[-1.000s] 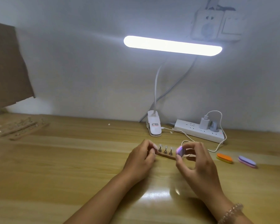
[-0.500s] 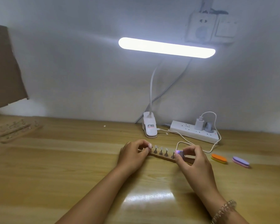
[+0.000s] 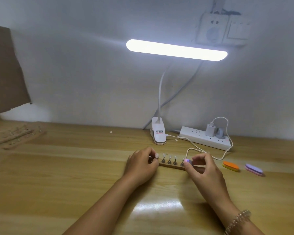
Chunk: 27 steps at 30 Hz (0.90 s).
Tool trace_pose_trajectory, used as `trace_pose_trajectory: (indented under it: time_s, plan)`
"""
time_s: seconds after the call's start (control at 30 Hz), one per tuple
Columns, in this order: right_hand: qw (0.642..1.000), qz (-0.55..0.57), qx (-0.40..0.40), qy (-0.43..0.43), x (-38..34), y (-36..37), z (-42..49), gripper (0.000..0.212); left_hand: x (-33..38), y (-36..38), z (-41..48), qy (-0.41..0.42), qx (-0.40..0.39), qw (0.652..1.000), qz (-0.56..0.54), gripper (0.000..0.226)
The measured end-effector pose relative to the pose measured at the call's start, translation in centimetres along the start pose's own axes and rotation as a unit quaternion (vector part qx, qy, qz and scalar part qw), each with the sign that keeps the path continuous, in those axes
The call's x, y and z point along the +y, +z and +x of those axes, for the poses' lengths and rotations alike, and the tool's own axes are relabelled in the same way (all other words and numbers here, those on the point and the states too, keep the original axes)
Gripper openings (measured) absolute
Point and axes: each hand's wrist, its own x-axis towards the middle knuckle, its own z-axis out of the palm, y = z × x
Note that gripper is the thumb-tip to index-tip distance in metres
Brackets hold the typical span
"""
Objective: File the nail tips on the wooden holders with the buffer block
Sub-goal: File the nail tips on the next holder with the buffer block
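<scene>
A wooden holder (image 3: pixel 172 167) lies across the desk between my hands, with several small metal stands carrying pale nail tips (image 3: pixel 169 157). My left hand (image 3: pixel 141 164) grips the holder's left end, fingers curled round it beside the leftmost tip. My right hand (image 3: pixel 201 167) pinches a small purple buffer block (image 3: pixel 188 161) between thumb and fingers and holds it against the tip at the holder's right end. The right part of the holder is hidden behind that hand.
An orange buffer (image 3: pixel 230 166) and a purple buffer (image 3: pixel 254 169) lie to the right. A clip lamp base (image 3: pixel 158 133), a power strip (image 3: pixel 205 139) and a white cable (image 3: pixel 193 150) sit behind the holder. More wooden holders (image 3: pixel 12 136) lie far left.
My right hand with the purple block has come down from a raised position onto the right end of the holder. My left hand keeps its hold on the left end.
</scene>
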Motion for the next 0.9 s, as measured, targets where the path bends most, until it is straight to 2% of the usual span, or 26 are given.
trace_pose_trajectory:
  time_s: [0.3, 0.4, 0.6, 0.73, 0.8, 0.9]
  plan:
    - [1.000, 0.023, -0.012, 0.002, 0.2, 0.3, 0.2, 0.020, 0.2, 0.3, -0.5, 0.051, 0.021, 0.994, 0.092, 0.007]
    - [0.999, 0.033, -0.010, 0.001, 0.3, 0.2, 0.3, 0.020, 0.4, 0.5, -0.5, 0.094, 0.025, 0.989, 0.112, 0.018]
    - [0.999, 0.038, -0.010, -0.001, 0.5, 0.3, 0.3, 0.020, 0.8, 0.5, -0.9, 0.158, 0.086, 0.972, 0.149, 0.009]
    - [0.999, 0.035, -0.009, -0.023, 0.6, 0.5, 0.3, 0.020, 1.5, 0.4, -1.4, 0.221, 0.132, 0.952, 0.164, 0.011]
    - [0.998, 0.035, -0.004, -0.047, 0.7, 0.5, 0.3, 0.022, 1.6, 0.1, -1.9, 0.220, 0.112, 0.960, 0.129, 0.009]
    - [0.995, 0.036, 0.019, -0.091, 0.5, 0.3, 0.1, 0.029, 1.3, 0.0, -2.5, 0.159, 0.011, 0.987, 0.027, 0.013]
